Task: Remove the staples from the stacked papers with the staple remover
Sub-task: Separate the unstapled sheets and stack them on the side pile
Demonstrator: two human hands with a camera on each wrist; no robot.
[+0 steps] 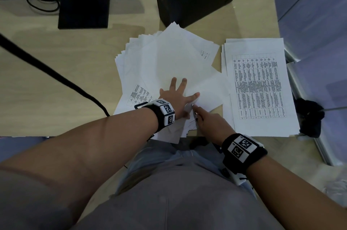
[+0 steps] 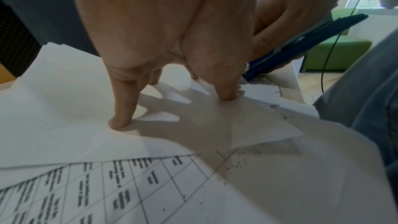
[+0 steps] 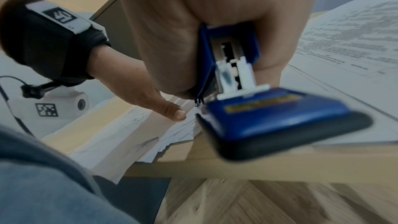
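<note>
Head view: my left hand (image 1: 176, 96) lies flat with fingers spread, pressing down the loose fan of stacked papers (image 1: 169, 60) at the near desk (image 1: 65, 64) edge. My right hand (image 1: 210, 122) comes in from the near right; its tip meets the sheet corner just beside my left thumb. A second, neater printed stack (image 1: 259, 87) sits to the right, apart.

Left wrist view: fingertips (image 2: 117, 123) planted on the top sheet. The blue staple remover (image 2: 301, 45) sits behind the thumb, long axis angled down toward the paper corner.

Right wrist view: right hand wrapped around the staple remover, nose at the paper edge, touching or nearly so (the staple itself I can't make out). Left thumb (image 3: 172, 110) sits just left of the nose, so the pull should go back toward me, away from the thumb
</note>
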